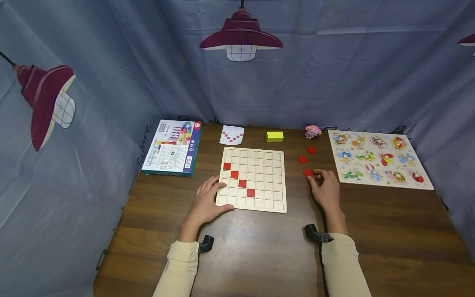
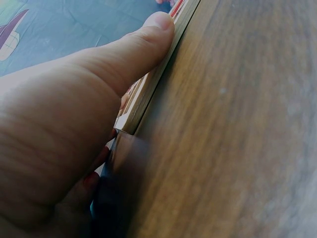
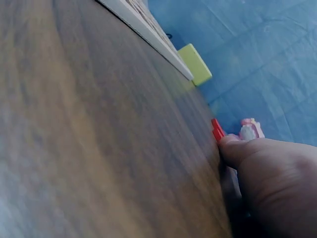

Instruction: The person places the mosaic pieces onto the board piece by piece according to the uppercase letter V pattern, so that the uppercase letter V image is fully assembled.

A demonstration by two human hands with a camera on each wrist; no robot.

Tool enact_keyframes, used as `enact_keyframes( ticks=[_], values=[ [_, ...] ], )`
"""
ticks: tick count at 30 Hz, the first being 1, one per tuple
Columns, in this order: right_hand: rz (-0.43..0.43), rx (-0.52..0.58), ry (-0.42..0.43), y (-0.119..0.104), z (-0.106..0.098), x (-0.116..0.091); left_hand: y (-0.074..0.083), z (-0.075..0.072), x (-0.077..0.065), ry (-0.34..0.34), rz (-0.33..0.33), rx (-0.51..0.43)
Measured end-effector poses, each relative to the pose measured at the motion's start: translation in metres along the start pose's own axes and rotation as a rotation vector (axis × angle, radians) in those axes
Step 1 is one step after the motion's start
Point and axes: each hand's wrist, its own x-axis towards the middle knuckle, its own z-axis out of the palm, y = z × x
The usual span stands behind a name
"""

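Picking up a tile seemed the step in hand: the right hand [image 1: 326, 190] pinched the nearest of three red tiles [image 1: 307, 172] on the table [image 1: 267, 251], right of the board [image 1: 269, 180], whose corner the left hand [image 1: 206, 202] touched, thumb and fingers spread, gripping nothing. Four placed tiles [image 1: 242, 183] sat in one diagonal; the next move likely called for a level carry leftward.

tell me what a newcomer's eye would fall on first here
Probably the four red tiles stepping diagonally across the pale grid board, with the left hand at the board's left edge and near corner. Next, perhaps, the right hand, right of the board, pinching a loose red tile. The maroon lamp pictured on the curtain, at top centre, also stands out.
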Motion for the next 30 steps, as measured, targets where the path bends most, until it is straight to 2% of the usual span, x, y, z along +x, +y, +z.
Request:
enact_keyframes(
  ticks=[4,12,19,27,30],
  values=[
    [-0.004,-0.014,-0.016,0.0024,0.0003,-0.0008,0.0005,-0.0002,-0.0006,-0.004,0.002,-0.007],
    [-0.065,-0.024,-0.034,0.0053,-0.0014,-0.001,-0.001,0.0012,-0.0011,0.015,0.016,-0.008],
    [-0.057,-0.03,-0.047,0.0037,-0.0014,-0.0014,-0.0019,0.0015,-0.0005,0.007,0.012,-0.006],
    [-0.017,-0.05,-0.117,0.0029,-0.0054,-0.0008,-0.0005,0.002,-0.0003,0.006,0.011,-0.018],
    [-0.04,-0.052,-0.114,0.0031,-0.0045,-0.0008,-0.0013,0.0031,0.0001,0.008,0.012,-0.015]
  ],
)
